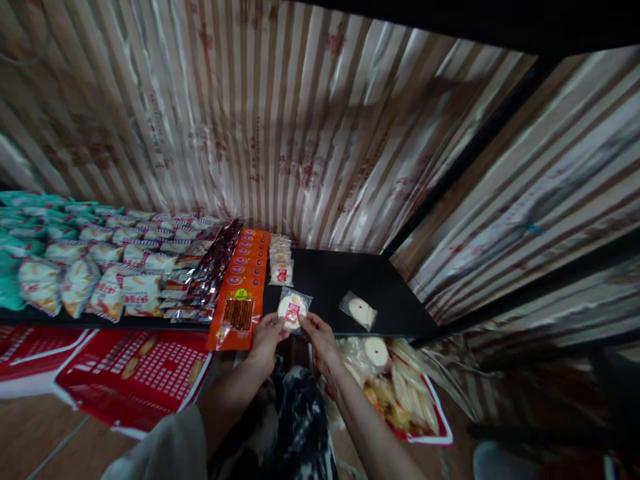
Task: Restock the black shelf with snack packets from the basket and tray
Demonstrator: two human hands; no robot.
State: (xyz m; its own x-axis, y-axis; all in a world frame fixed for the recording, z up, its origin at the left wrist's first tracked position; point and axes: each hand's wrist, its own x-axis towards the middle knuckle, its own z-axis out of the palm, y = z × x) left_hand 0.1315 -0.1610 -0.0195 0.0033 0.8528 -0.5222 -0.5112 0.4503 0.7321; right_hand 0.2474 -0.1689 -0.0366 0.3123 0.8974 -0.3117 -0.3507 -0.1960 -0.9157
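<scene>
Between my two hands is a round white cake in a clear packet with a red label, held at the shelf's front edge. My left hand pinches its left side, and my right hand grips its right side. Just behind it, a short row of similar packets runs back along the shelf. Another packaged white cake lies by itself to the right, a small red dot on it. Left of the row lies a long orange snack packet that overhangs the edge.
White snack bags and teal bags fill the left of the black shelf. Underneath, a box of packaged goods stands at right and red printed bags at left. Striped sheeting hangs behind; a dark post slants at right.
</scene>
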